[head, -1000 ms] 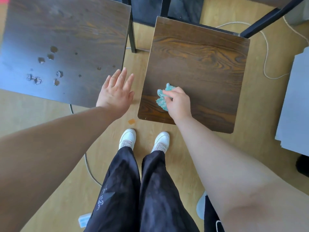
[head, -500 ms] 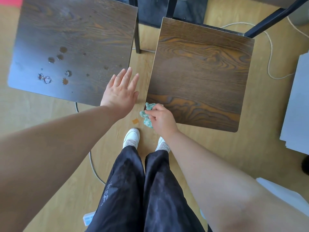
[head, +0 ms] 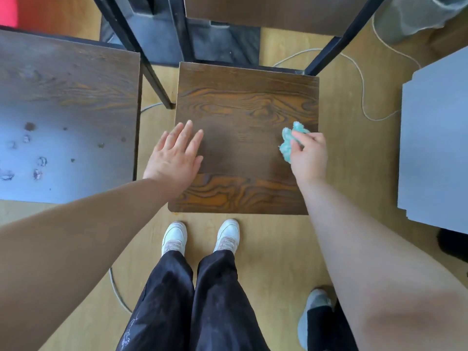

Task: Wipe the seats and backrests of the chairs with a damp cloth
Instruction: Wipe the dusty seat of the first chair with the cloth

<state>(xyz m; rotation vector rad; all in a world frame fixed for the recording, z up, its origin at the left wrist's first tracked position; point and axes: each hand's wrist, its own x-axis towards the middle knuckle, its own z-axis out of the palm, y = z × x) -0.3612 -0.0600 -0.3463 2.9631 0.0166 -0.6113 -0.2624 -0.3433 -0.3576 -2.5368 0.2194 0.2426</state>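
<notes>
Since half a second ago, the right hand point(head: 307, 158) has carried the cloth point(head: 288, 141) from the near left corner of the seat point(head: 248, 110) to its right edge. White shoes point(head: 174, 236) stand just short of the seat's near edge. On the seat, the right hand's fingers bunch round the cloth, which touches the wood. The left hand point(head: 174, 158) spreads flat, fingers straight, over the seat's left side. Beyond the seat is the backrest point(head: 266, 13).

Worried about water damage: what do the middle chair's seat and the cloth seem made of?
The seat looks like wood-grain laminate board, slightly glossy: bold swirling grain, thin flat edge. The cloth seems fluffy teal fabric, perhaps microfibre: fuzzy, crumpled.
</notes>
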